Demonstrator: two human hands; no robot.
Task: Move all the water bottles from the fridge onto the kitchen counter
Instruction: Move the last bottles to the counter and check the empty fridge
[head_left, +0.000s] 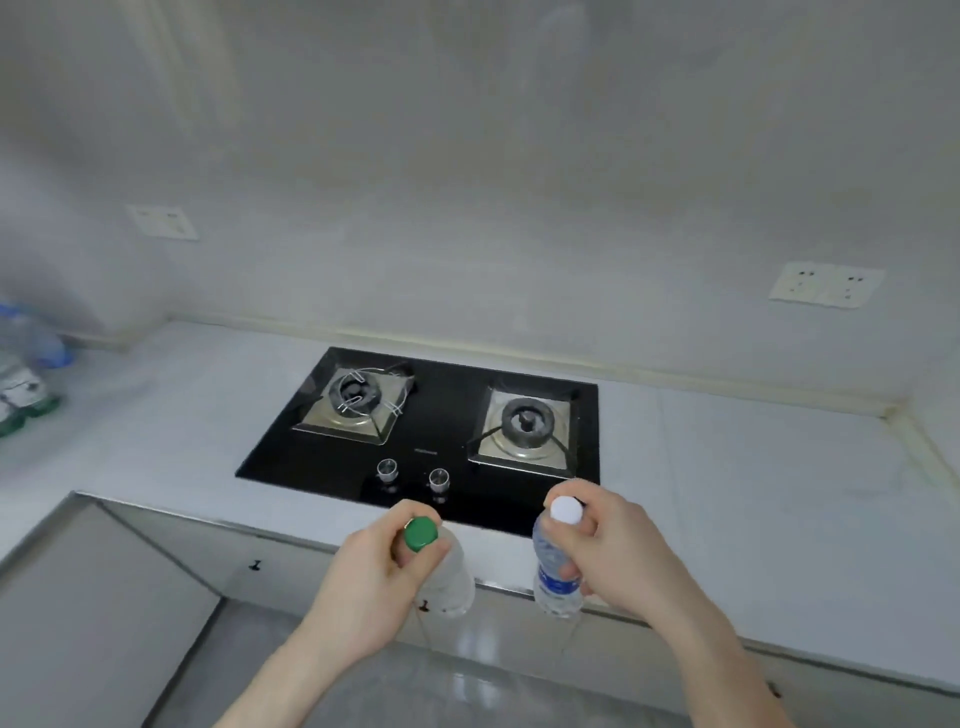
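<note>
My left hand (371, 566) grips the neck of a clear water bottle with a green cap (447, 577), held upright in the air in front of the counter's front edge. My right hand (608, 545) grips a second clear bottle with a white cap and blue label (553, 571), also upright and off the counter. Both bottles hang just before the white kitchen counter (753, 467). At the far left of the counter stand several water bottles (23, 374), blurred, some with blue caps and green-and-white labels.
A black two-burner gas hob (431, 436) with two knobs is set into the counter straight ahead. Wall sockets (826, 283) sit on the back wall. The counter turns a corner at the left, with cabinet fronts below. Grey tiled floor lies underneath.
</note>
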